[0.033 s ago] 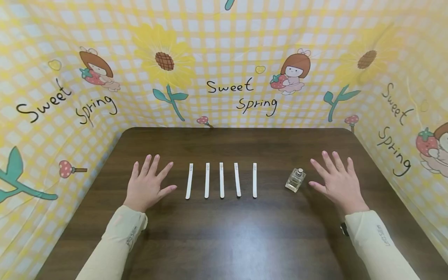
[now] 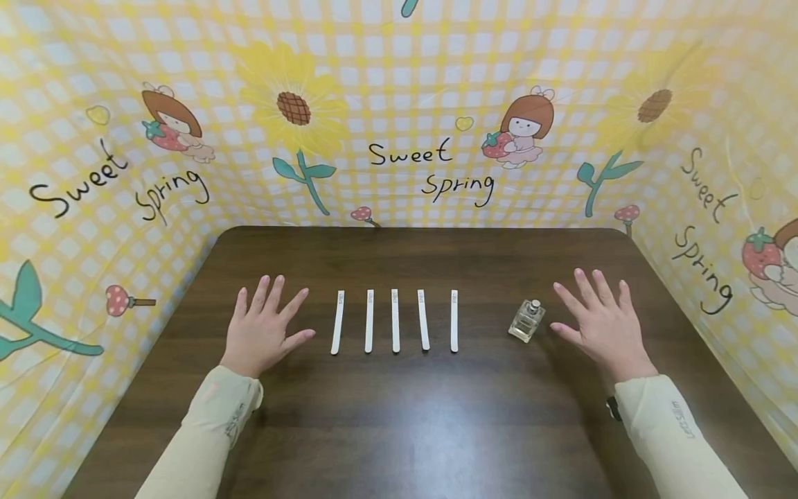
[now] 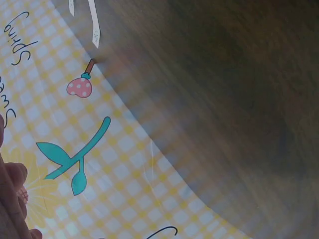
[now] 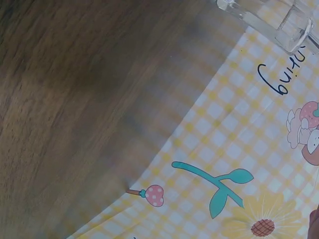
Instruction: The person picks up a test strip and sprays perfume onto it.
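My left hand [image 2: 258,329] lies palm down on the table, fingers spread, holding nothing. Just right of its thumb begins a row of several slim white paper strips [image 2: 395,322], side by side, with small print at their far ends. On the other side, my right hand [image 2: 605,329] also rests palm down with its fingers fanned out. Left of that thumb, close but apart, is a clear glass perfume bottle [image 2: 527,322] with pale yellowish liquid. The left wrist view catches two strips at its top; the right wrist view shows part of the bottle [image 4: 279,22] at its upper right corner.
A dark brown wooden table [image 2: 399,416] bears everything, with light glare near its front middle. Yellow checked cloth [image 2: 399,83] printed with flowers and cartoon figures hangs along the table's back, left and right sides.
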`<state>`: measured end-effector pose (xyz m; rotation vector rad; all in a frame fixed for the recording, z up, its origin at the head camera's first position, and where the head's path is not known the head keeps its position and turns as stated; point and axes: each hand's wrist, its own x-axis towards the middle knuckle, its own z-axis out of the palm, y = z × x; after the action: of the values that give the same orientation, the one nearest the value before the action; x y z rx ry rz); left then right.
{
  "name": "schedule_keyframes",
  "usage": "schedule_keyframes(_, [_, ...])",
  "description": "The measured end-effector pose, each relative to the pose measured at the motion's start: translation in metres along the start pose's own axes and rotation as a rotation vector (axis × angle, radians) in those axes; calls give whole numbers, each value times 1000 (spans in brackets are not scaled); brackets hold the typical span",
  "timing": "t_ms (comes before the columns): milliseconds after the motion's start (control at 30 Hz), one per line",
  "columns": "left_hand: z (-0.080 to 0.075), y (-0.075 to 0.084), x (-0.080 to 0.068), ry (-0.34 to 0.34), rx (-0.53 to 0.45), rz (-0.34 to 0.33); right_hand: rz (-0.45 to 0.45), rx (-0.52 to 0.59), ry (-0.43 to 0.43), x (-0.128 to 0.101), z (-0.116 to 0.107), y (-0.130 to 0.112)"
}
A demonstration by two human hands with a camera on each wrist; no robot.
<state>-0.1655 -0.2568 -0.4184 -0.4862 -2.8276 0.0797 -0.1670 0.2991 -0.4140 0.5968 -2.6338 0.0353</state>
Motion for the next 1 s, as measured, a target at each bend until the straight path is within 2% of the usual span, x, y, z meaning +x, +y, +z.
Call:
schedule_keyframes(133, [-1,0,-2,12,-2,-1,1,9,-7,0,0,-2])
schedule_keyframes(233, [-4,0,-2,33,7,-9,47,78,-65,1,-2,-4])
schedule_keyframes(367, [-9,2,1,33,19,-30,177,370,-126,7,-3,-6])
schedule_keyframes(467, [-11,5,3,3,15,-41,252,609,-126,11,-4,-8])
schedule_keyframes(600, [-14,13,11,-36,-6,-44,300,770,-148,13,-7,-10])
schedule_keyframes(700, [-15,22,17,-69,-26,-43,326,818,-166,15,-8,-11])
schedule_keyframes(900, [-20,39,27,-122,-96,-63,349,831,-186,18,-4,-16])
schedule_keyframes(1000, [-22,46,31,-119,-165,-68,379,836,-199,18,-2,-15])
